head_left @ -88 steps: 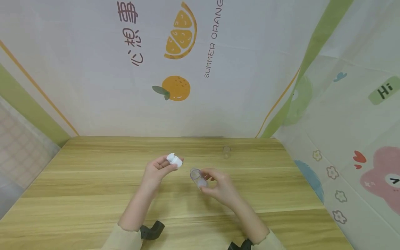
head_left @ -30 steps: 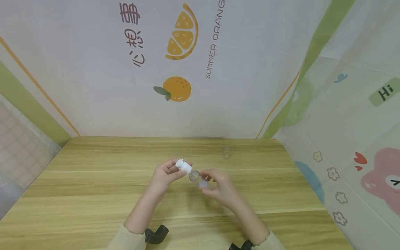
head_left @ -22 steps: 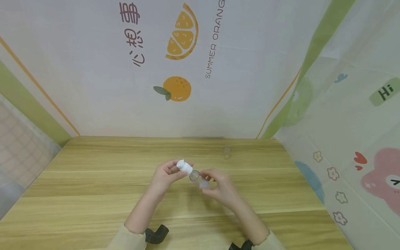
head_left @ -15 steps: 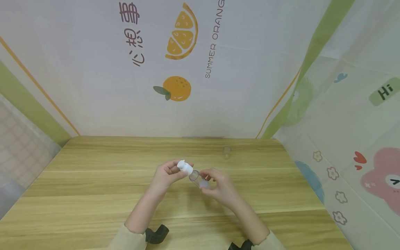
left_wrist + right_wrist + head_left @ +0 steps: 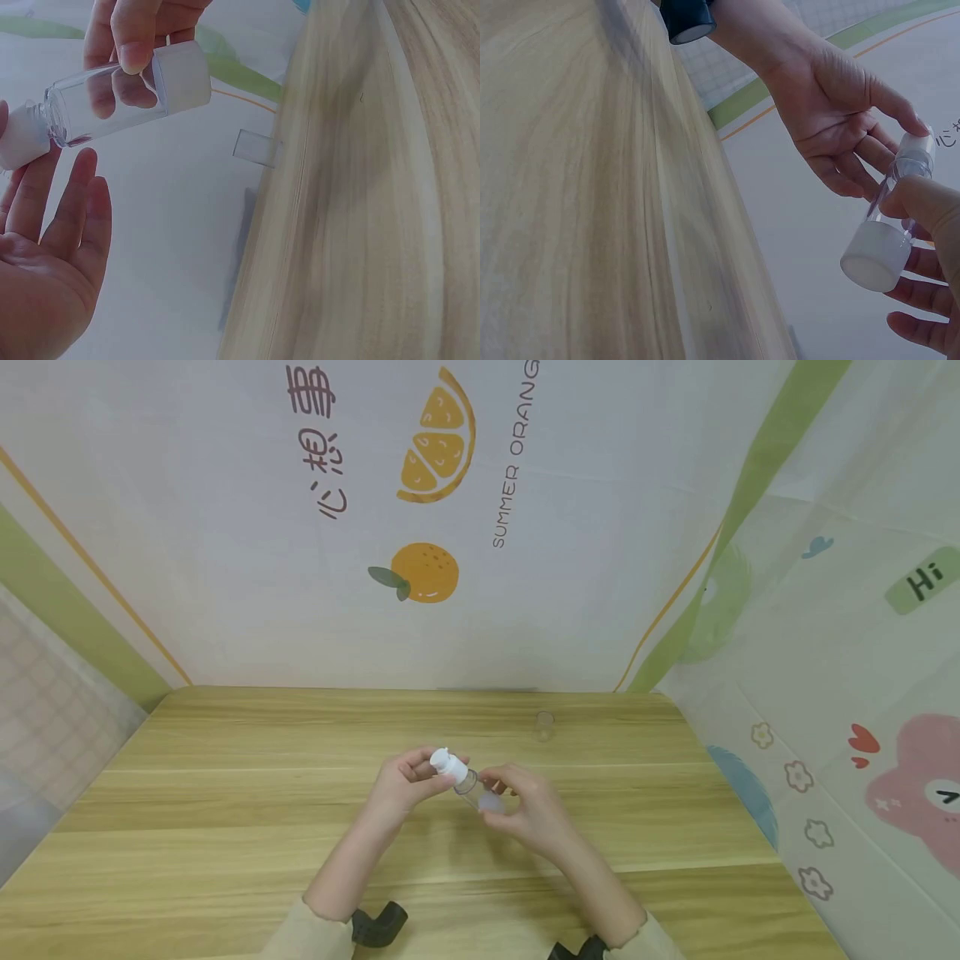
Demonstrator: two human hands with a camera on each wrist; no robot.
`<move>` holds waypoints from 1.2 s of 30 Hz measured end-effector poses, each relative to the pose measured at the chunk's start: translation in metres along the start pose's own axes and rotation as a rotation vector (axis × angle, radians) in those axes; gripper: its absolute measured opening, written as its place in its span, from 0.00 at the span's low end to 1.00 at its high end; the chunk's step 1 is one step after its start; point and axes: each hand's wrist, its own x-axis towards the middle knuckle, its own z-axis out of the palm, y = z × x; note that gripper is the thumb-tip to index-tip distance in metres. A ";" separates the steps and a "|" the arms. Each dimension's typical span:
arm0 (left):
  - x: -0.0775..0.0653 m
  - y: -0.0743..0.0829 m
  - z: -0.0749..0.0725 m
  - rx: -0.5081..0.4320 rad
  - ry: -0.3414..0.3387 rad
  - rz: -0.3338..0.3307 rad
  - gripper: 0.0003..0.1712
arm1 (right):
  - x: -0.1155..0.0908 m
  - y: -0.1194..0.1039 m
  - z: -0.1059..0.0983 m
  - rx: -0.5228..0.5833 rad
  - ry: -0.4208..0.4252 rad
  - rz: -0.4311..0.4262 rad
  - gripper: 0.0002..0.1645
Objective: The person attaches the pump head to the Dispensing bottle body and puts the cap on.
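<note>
My left hand (image 5: 396,787) pinches a white pump top (image 5: 447,763) between thumb and fingers. The top sits at the open neck of a small clear bottle (image 5: 79,105) with a white base (image 5: 874,259). Gripping that bottle by its sides, my right hand (image 5: 531,806) keeps it tilted, mouth toward the left hand. In the left wrist view, the white top meets the bottle's neck rim, and the bottle body looks see-through. Both pieces are held up above the table.
A small clear cap (image 5: 544,725) stands on the wooden table (image 5: 225,810) toward its back right. Printed cloth (image 5: 360,643) hangs behind the table and along its sides. Each wrist carries a black camera mount (image 5: 380,925).
My left hand has moved right and slightly down, bringing the pump top from apart to right at the bottle's mouth. The right hand and bottle have barely moved.
</note>
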 end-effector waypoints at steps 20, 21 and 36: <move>-0.001 -0.003 0.004 -0.021 -0.032 0.026 0.22 | -0.001 0.000 -0.002 -0.010 -0.006 0.011 0.23; -0.001 -0.003 0.004 -0.020 -0.039 0.032 0.22 | -0.001 0.000 -0.002 -0.011 -0.004 0.007 0.23; 0.000 -0.007 0.000 -0.007 -0.118 0.100 0.21 | 0.000 -0.001 -0.004 -0.005 -0.006 -0.013 0.23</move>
